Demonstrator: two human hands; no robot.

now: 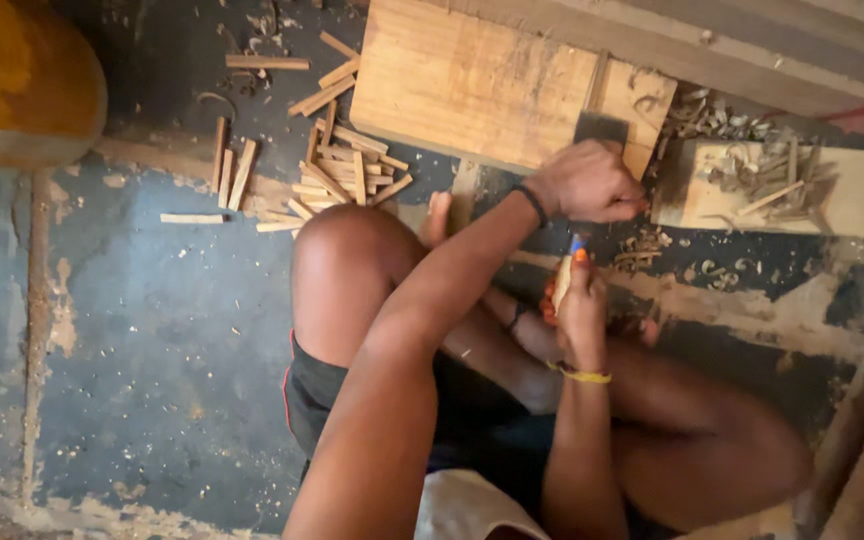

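**A small wooden piece is shaved with a flat blade**

A small wooden piece [562, 282] is held upright in the right hand [582, 318], whose fingers are clamped around its lower part, just above the person's lap. The left hand [592, 185] is closed on the handle of a flat dark blade [600, 128], which stands directly above the piece, in front of a light wooden board [472, 75]. Cut sticks [337, 165] are scattered on the dark floor [152, 330], and shavings [752, 160] are heaped on a plank [852, 195] to the right. For a clean cut, the piece should probably be kept steady, and the blade guided along the grain, away from the holding fingers.
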